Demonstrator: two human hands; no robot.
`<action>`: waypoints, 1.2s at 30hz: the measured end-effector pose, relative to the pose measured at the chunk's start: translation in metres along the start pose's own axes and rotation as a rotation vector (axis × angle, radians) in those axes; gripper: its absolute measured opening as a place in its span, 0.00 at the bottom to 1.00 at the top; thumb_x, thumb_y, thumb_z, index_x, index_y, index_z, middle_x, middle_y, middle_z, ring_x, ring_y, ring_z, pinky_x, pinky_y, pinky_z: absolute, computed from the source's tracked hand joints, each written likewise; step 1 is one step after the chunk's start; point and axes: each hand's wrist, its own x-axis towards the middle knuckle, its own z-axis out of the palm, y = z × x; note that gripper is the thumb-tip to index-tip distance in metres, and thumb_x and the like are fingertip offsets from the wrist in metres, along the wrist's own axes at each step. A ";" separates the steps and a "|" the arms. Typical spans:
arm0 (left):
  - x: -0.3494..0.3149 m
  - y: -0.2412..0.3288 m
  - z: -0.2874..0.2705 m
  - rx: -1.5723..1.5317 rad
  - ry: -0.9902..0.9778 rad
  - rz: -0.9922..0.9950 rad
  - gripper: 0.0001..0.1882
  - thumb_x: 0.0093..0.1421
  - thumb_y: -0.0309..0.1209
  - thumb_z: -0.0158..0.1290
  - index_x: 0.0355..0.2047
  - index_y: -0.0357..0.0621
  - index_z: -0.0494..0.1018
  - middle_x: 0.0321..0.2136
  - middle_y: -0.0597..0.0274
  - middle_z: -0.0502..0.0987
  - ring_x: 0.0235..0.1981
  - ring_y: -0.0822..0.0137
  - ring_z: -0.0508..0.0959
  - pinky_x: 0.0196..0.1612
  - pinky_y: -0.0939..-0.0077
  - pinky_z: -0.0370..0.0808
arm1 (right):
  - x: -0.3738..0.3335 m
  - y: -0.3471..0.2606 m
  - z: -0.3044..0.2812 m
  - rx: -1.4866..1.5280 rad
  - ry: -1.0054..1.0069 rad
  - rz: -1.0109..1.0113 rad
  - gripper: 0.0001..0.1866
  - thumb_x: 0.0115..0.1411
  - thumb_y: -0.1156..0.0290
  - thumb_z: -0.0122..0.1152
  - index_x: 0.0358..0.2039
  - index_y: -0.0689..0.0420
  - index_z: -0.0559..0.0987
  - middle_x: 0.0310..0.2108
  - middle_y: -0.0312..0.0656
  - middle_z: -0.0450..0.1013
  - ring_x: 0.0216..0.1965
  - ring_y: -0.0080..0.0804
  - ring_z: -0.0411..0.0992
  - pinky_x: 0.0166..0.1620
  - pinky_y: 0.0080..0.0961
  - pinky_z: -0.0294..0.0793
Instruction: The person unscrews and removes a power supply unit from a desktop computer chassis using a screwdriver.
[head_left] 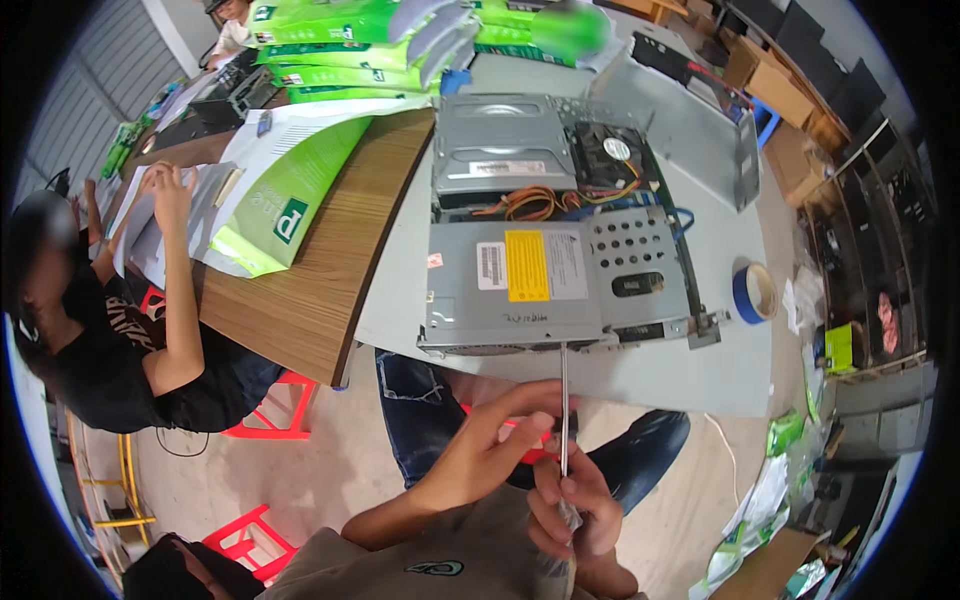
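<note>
An opened desktop computer case lies on the pale table in front of me. Its near part holds a grey metal power supply with white and yellow labels. Behind that are a drive bay, a black fan and coloured cables. My right hand grips a screwdriver from below, its handle mostly hidden by my fingers. The long shaft points away from me, its tip at the case's near edge. My left hand is loosely open beside the shaft, fingers extended; contact with it is unclear.
A roll of tape stands right of the case, with a detached metal cover behind. Green-and-white bags are stacked at the back. Left, a co-worker handles papers at a wooden-topped table. Red stools stand below.
</note>
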 end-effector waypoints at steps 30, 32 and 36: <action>0.016 -0.029 0.008 -0.617 -0.218 -0.171 0.13 0.69 0.34 0.52 0.45 0.35 0.69 0.32 0.54 0.79 0.31 0.62 0.82 0.37 0.71 0.81 | -0.055 0.009 -0.010 -1.086 0.359 -0.108 0.33 0.66 0.57 0.56 0.65 0.62 0.61 0.30 0.52 0.73 0.27 0.35 0.76 0.31 0.26 0.76; 0.015 -0.029 0.006 -0.616 -0.209 -0.174 0.13 0.69 0.34 0.52 0.45 0.35 0.69 0.32 0.54 0.79 0.30 0.62 0.82 0.36 0.71 0.81 | -0.052 0.004 -0.015 -0.707 0.249 -0.018 0.34 0.64 0.56 0.57 0.64 0.62 0.61 0.31 0.54 0.73 0.27 0.38 0.76 0.31 0.29 0.76; 0.015 -0.034 0.006 -0.848 -0.279 -0.202 0.13 0.69 0.34 0.51 0.45 0.36 0.69 0.33 0.53 0.80 0.32 0.60 0.83 0.37 0.68 0.82 | -0.050 0.004 -0.031 -0.253 0.023 0.099 0.36 0.62 0.56 0.60 0.63 0.64 0.62 0.32 0.57 0.73 0.27 0.47 0.76 0.29 0.36 0.77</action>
